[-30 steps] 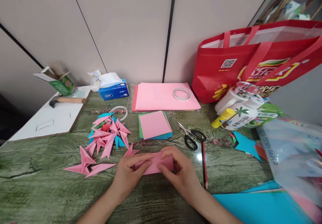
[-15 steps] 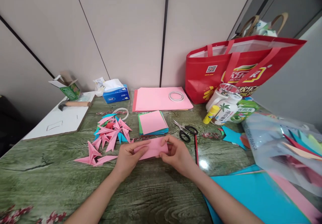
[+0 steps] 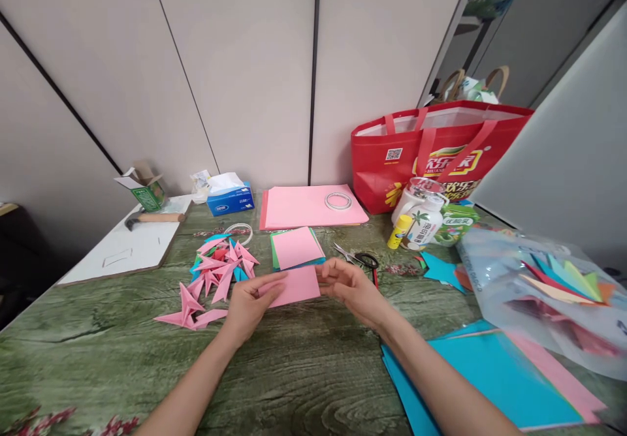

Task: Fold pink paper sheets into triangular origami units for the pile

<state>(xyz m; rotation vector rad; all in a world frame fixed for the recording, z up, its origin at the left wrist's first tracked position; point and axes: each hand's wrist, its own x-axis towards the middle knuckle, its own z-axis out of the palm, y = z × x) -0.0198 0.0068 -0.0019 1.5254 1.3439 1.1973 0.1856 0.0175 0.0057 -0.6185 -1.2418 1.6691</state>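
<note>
Because only our left hand [image 3: 249, 304] clearly grips the pink paper rectangle [image 3: 300, 286], just in front of the stack of square papers [image 3: 296, 248], we judge that it could skew or slip if that pinch slackens; an uneven push from the right might crease it. Pose: left thumb across the paper's face, other fingers partly hidden, forearm slanting in from the stack's near left. Our right hand [image 3: 353, 289], near right of the stack, has fingers loosely curled and parted beside the paper's edge; contact we cannot tell.
</note>
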